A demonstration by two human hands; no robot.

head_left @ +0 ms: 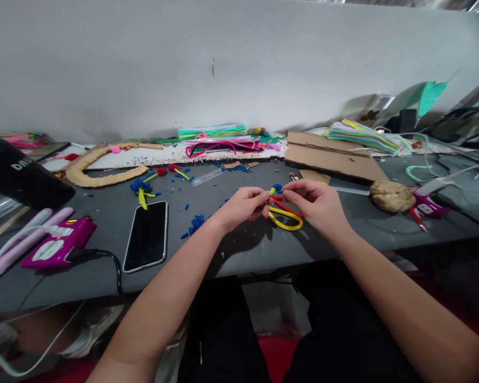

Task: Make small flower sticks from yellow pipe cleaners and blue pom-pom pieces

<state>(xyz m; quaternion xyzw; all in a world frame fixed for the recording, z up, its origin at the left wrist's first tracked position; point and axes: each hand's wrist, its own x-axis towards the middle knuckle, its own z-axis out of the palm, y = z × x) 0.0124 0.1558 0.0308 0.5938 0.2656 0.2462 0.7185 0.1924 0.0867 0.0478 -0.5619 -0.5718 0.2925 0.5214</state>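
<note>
My left hand [252, 203] is closed in a pinch on a small pipe-cleaner flower [277, 189] with a blue head and a yellow-green stem. Beside it, my right hand [312, 201] has thumb and forefinger pressed together at the flower's blue edge; whatever is between them is too small to make out. Scissors [289, 224] with red and yellow handle loops show below and between my hands. Whether they hang from my left hand or lie on the table I cannot tell. Another blue flower [141, 186] with yellow leaves lies by the phone.
On the grey table [239, 260] are a phone [147, 236], a purple power bank [62, 242], a black tumbler [22, 173] and blue clippings [195, 223]. Behind lie cardboard [331, 157] and pipe-cleaner bundles [211, 131]. A brown lump [391, 196] sits right, near cables.
</note>
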